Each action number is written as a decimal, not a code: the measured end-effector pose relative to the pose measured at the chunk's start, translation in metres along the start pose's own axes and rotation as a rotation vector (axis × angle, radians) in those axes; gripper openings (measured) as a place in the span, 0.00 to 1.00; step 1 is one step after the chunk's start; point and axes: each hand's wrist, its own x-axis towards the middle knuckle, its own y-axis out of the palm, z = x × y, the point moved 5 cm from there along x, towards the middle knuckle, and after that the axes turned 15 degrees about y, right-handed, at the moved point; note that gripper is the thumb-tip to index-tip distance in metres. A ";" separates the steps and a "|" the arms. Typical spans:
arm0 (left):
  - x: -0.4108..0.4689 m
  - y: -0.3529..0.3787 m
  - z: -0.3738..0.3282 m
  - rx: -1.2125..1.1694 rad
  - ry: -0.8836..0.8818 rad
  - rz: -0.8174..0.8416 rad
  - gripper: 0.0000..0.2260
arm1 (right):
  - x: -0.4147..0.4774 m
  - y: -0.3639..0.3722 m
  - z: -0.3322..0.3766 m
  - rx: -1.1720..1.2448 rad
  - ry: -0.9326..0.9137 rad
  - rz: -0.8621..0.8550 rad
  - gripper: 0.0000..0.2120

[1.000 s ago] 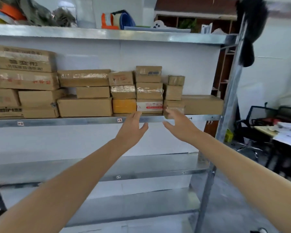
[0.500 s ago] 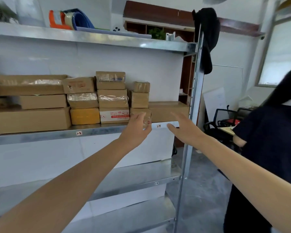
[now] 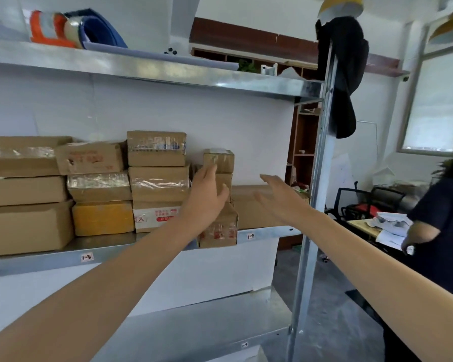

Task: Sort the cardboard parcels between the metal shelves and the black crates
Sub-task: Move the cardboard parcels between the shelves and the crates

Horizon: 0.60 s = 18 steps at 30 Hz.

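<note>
Reaching toward the middle metal shelf point(image 3: 110, 246) with both arms out, hands apart. Got the left hand point(image 3: 207, 194) up in front of the left side of a small-parcel stack point(image 3: 219, 160) — fingers straight, thumb across the middle box; can't confirm actual contact. Got the right hand point(image 3: 280, 197) with fingers straight and spread, hovering just right of that stack and in front of a flat wide parcel point(image 3: 249, 207). Gripping nothing with either hand.

Counting three small boxes in the stack, with the bottom parcel point(image 3: 220, 228) skewed and overhanging the shelf's front lip. Seeing more cardboard to the left on the same shelf: a white red-printed parcel point(image 3: 154, 216), a yellow parcel point(image 3: 102, 218) beside it, taped brown ones piled above both, larger cartons point(image 3: 24, 226) further left.

Noting a steel upright point(image 3: 314, 178) at the rack's right end with a black garment point(image 3: 343, 74) hung on it. Spotting an orange-and-blue roll point(image 3: 76, 30) on the top shelf point(image 3: 168, 71). Seeing bare metal on the lower shelf point(image 3: 207, 325). Seeing a second person point(image 3: 442, 231) in a dark top at far right — next to a desk with papers point(image 3: 387, 223).
</note>
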 end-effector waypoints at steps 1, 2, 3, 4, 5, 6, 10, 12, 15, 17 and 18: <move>0.005 -0.002 0.005 0.013 -0.006 -0.025 0.26 | 0.009 0.002 0.003 0.013 -0.006 0.005 0.28; 0.010 -0.003 0.010 0.024 -0.017 -0.049 0.26 | 0.017 0.004 0.007 0.023 -0.010 0.014 0.28; 0.014 -0.005 0.015 0.029 -0.029 -0.069 0.26 | 0.024 0.006 0.011 0.027 -0.011 0.028 0.29; 0.018 -0.005 0.019 0.030 -0.042 -0.079 0.26 | 0.031 0.008 0.015 0.030 -0.014 0.041 0.30; 0.023 -0.004 0.023 0.029 -0.052 -0.081 0.26 | 0.038 0.010 0.019 0.036 -0.022 0.048 0.30; 0.027 -0.002 0.027 0.025 -0.061 -0.077 0.25 | 0.044 0.012 0.024 0.049 -0.031 0.049 0.31; 0.043 0.007 0.038 -0.085 -0.143 -0.110 0.20 | 0.072 0.017 0.042 0.223 -0.001 0.109 0.34; 0.048 0.012 0.042 -0.119 -0.184 -0.119 0.20 | 0.084 0.021 0.048 0.296 0.027 0.178 0.36; 0.055 0.020 0.048 -0.112 -0.203 -0.091 0.19 | 0.101 0.029 0.053 0.387 0.082 0.263 0.38; 0.058 0.023 0.052 -0.123 -0.228 -0.098 0.20 | 0.107 0.034 0.055 0.437 0.111 0.296 0.37; 0.059 0.023 0.053 -0.117 -0.243 -0.108 0.20 | 0.110 0.037 0.056 0.464 0.119 0.299 0.36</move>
